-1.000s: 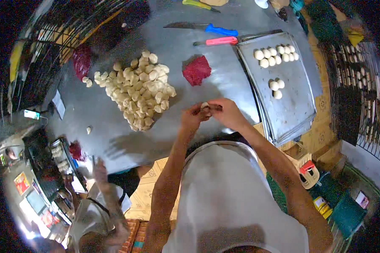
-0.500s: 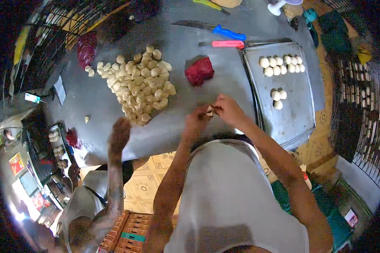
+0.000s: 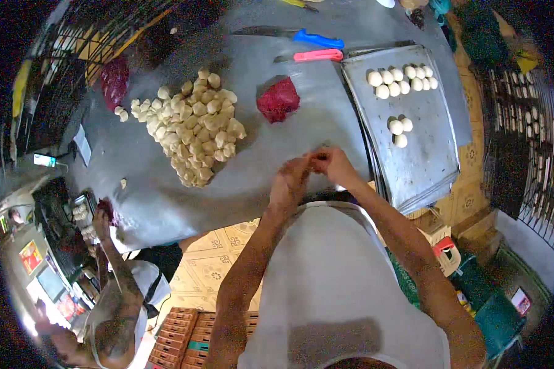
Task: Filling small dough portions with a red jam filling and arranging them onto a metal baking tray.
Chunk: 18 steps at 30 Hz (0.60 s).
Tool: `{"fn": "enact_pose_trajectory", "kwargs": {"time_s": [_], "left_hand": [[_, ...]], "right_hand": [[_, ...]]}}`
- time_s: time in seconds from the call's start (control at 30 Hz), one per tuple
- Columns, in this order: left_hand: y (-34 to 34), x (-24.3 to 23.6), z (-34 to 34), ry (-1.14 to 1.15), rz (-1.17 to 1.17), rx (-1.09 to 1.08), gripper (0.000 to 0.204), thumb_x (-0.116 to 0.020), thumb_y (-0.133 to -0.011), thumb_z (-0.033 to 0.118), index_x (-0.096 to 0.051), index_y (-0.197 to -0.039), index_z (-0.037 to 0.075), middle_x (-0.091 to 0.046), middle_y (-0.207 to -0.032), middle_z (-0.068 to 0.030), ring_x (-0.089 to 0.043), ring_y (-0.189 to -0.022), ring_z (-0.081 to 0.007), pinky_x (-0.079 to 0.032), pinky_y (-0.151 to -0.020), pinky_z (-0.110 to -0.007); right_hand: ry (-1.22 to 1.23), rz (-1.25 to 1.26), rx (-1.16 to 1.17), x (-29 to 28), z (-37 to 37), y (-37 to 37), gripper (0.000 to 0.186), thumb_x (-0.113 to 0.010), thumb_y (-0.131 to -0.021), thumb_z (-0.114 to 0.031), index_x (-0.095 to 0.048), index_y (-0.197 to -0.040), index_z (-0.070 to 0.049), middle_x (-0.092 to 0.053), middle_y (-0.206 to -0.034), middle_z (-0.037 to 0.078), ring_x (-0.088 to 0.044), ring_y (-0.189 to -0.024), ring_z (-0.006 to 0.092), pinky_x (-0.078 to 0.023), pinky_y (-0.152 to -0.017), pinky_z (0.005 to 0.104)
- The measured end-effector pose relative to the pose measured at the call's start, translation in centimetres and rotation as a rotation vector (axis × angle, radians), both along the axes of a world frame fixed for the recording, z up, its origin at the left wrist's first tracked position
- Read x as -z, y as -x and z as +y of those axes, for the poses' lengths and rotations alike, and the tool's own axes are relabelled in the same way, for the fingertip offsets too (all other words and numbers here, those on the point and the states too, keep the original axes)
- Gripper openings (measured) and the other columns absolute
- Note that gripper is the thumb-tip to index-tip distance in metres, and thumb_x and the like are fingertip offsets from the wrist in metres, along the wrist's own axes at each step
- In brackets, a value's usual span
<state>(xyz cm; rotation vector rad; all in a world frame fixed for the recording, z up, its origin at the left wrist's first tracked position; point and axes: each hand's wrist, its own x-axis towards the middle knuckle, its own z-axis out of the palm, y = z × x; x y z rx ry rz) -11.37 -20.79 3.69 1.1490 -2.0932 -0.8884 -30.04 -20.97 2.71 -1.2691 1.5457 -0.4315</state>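
My left hand (image 3: 291, 176) and my right hand (image 3: 333, 166) meet over the near edge of the grey table (image 3: 277, 150). The fingers of both are pinched together around a small piece of dough, mostly hidden between them now. Beyond my hands lies a lump of dark red filling (image 3: 278, 100). A big heap of pale dough pieces (image 3: 197, 126) spreads to the left. On the right, a metal tray (image 3: 426, 161) carries smooth round dough balls (image 3: 388, 78) in rows, with a group of three (image 3: 400, 126) nearer me.
A blue-handled knife (image 3: 318, 39) and a pink-handled knife (image 3: 317, 56) lie at the back. At left, a co-worker's hand (image 3: 101, 226) reaches to another red lump (image 3: 106, 210). A bagged red mass (image 3: 113, 83) sits at far left. Stacked orange crates (image 3: 177, 335) stand below.
The dough piece that showed between my fingers is now covered by them. The co-worker's arm has drawn back from the dough heap to the red lump at left. My view has shifted slightly.
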Motion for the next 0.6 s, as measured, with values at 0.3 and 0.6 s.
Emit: {"fn": "enact_pose_trajectory", "kwargs": {"time_s": [0.3, 0.6], "left_hand": [[-1.3, 4.1, 1.1, 0.231, -0.305, -0.053, 0.039, -0.065, -0.096, 0.019, -0.059, -0.130, 0.002, -0.070, -0.110, -0.0152, -0.067, -0.100, -0.0344, -0.054, -0.086, -0.041], [2.3, -1.0, -1.2, -0.907, 0.370, -0.317, 0.043, -0.068, -0.095, 0.022, -0.059, -0.132, 0.001, -0.069, -0.119, -0.0153, -0.067, -0.102, -0.0246, -0.055, -0.087, -0.037]], "right_hand": [[0.159, -0.004, 0.172, 1.3, 0.4, -2.5, 0.026, -0.072, -0.088, -0.028, -0.073, -0.093, -0.003, -0.066, -0.076, 0.016, -0.066, -0.074, 0.0306, -0.052, -0.072, 0.0414], [0.133, -0.327, 0.433, -0.3, 4.2, 1.5, 0.036, -0.068, -0.096, -0.021, -0.062, -0.126, -0.001, -0.067, -0.118, 0.007, -0.062, -0.105, 0.0139, -0.052, -0.087, 0.0295]]}}
